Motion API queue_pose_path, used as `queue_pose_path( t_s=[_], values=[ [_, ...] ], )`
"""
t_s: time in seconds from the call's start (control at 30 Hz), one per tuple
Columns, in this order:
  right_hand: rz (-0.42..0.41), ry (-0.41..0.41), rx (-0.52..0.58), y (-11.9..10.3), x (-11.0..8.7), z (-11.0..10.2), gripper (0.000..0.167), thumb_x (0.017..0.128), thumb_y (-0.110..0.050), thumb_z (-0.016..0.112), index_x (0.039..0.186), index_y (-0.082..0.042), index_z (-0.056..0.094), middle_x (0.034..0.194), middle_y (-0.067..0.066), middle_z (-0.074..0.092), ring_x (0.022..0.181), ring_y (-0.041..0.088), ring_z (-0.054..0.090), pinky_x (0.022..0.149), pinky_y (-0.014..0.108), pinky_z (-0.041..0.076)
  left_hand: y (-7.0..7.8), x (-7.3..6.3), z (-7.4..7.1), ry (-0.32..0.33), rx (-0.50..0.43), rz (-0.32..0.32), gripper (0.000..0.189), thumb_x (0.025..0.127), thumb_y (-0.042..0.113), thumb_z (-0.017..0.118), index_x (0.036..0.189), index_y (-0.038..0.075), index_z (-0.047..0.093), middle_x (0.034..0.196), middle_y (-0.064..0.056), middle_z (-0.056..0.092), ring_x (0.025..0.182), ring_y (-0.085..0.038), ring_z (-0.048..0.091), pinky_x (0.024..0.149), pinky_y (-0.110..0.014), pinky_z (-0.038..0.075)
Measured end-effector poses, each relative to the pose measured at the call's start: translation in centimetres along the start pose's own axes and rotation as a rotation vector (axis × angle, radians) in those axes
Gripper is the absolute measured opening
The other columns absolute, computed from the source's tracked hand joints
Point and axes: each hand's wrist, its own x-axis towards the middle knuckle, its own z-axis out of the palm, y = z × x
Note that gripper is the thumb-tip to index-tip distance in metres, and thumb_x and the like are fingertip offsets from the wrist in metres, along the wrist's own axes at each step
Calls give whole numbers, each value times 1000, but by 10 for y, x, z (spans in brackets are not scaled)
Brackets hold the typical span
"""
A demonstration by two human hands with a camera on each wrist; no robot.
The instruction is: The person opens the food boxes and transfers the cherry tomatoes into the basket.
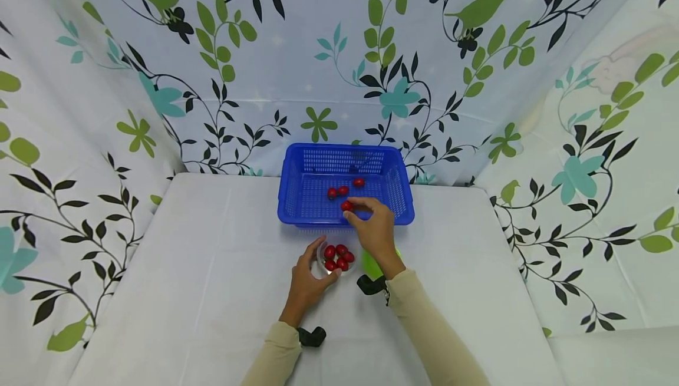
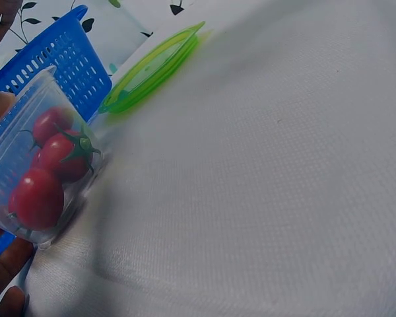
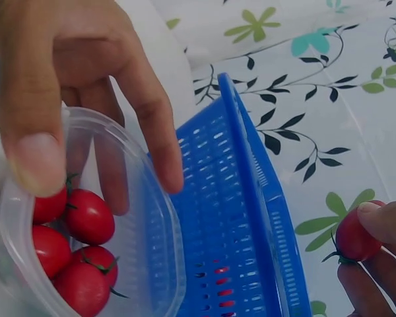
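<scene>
My left hand (image 1: 307,283) grips a small clear plastic container (image 3: 145,264) round its side, thumb and fingers on opposite walls. Several red cherry tomatoes (image 1: 342,264) with green stems lie inside, seen through the wall in the left wrist view. Between thumb and fingertips, my right hand (image 1: 376,230) pinches a single cherry tomato (image 3: 358,236), its stem pointing down in the right wrist view. That hand is over the near side of a blue plastic basket (image 1: 307,221). Three more loose tomatoes (image 1: 343,190) lie on the basket's floor.
Partly beneath my right wrist, a bright green lid (image 2: 152,72) lies on the white-covered table (image 1: 223,280), right of the container. Behind the basket hangs a leaf-patterned curtain (image 1: 318,50), which also covers both sides. Black straps (image 1: 312,337) sit at the wrists.
</scene>
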Motion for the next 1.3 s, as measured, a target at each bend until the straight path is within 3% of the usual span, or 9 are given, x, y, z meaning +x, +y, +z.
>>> queue_pose_path(
  t_s=[0.37,0.73,1.07,1.3],
  values=[
    [22,-42,-33,7,26,-5,30,91,-14,85,120,-8,80,114,9,81,106,27,76,102,51,57,-2,-1,1,10,17,-27,85,84,37,89,159,29,49,160,-2,55,146,-35,51,120,-67,33],
    [85,-85,-60,11,48,-13,30,92,-14,84,121,-10,80,124,8,79,113,30,75,104,49,57,-1,0,1,13,6,-19,85,84,32,89,159,29,49,158,1,58,146,-37,50,118,-66,37],
    [183,-144,-116,14,67,-15,30,92,-16,84,122,-13,80,123,6,79,117,27,72,106,49,55,-2,-1,1,9,-4,-20,85,85,34,89,159,29,49,159,0,56,146,-36,50,120,-66,35],
    [192,-178,-166,18,79,-15,26,93,-16,83,118,-16,81,120,7,79,117,28,72,107,48,55,-2,-1,1,5,1,-22,85,85,36,89,159,30,48,159,-1,55,147,-36,49,119,-67,35]
  ],
)
